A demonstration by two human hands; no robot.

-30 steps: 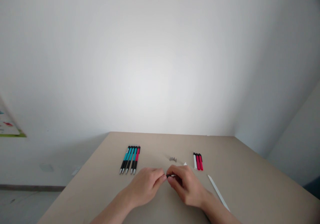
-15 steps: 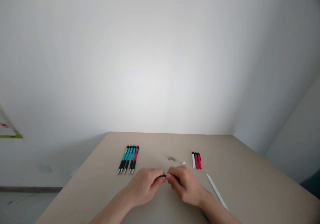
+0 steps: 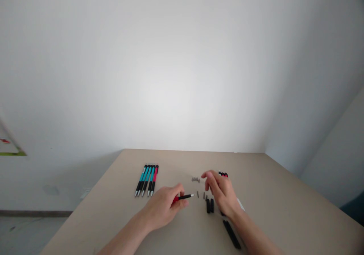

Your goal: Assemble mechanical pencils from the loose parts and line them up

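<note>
My left hand [image 3: 167, 203] is closed around a pen with a red barrel and black grip [image 3: 184, 197]; its thin white end points right, without a metal tip on it. Over the table to the right is my right hand [image 3: 220, 190], fingers bent and apart, with nothing visible in them. Its fingertips are near a small row of silver pen tips [image 3: 195, 179]. Between the hands lie small thin springs [image 3: 198, 194]. Two short black grips [image 3: 209, 205] rest just left of my right wrist.
Assembled pens, several teal and one red [image 3: 155, 174], lie in a row at the left. Behind my right hand, pen barrels [image 3: 224, 174] are partly hidden. A white strip [image 3: 240, 204] and a long black piece [image 3: 231, 235] lie by my right forearm. A wall stands behind the table.
My hands have come apart from their grip together on the pen. My right hand has moved up and right and opened, uncovering the springs and black grips; my left hand keeps the pen.
</note>
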